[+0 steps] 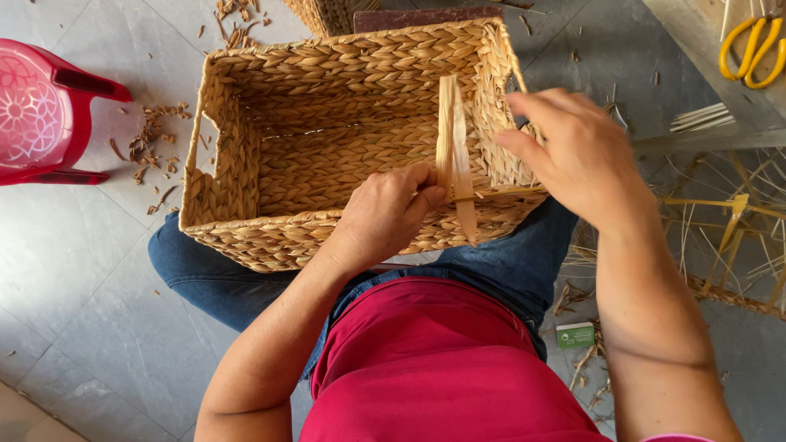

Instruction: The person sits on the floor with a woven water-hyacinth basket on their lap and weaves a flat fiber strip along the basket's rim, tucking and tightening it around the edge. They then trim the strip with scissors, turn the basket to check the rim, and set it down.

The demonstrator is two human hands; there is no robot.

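The left hand (pixel 385 214) pinched a flat, pale straw strip (pixel 454 155) standing upright at the rectangular woven straw basket's (pixel 246 205) near rim; the right hand (pixel 577 155), fingers loosely curled and empty, hovered just right.

left hand (pixel 385 213) pinching straw strip (pixel 454 155), woven basket (pixel 327 139)

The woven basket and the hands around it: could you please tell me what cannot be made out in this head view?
- Woven basket: near rim partly hidden by the left hand.
- Right hand: its fingertips hidden behind the hand itself.
- Yellow scissors: cut off by the top edge.
- Red plastic stool: cut off by the left edge.
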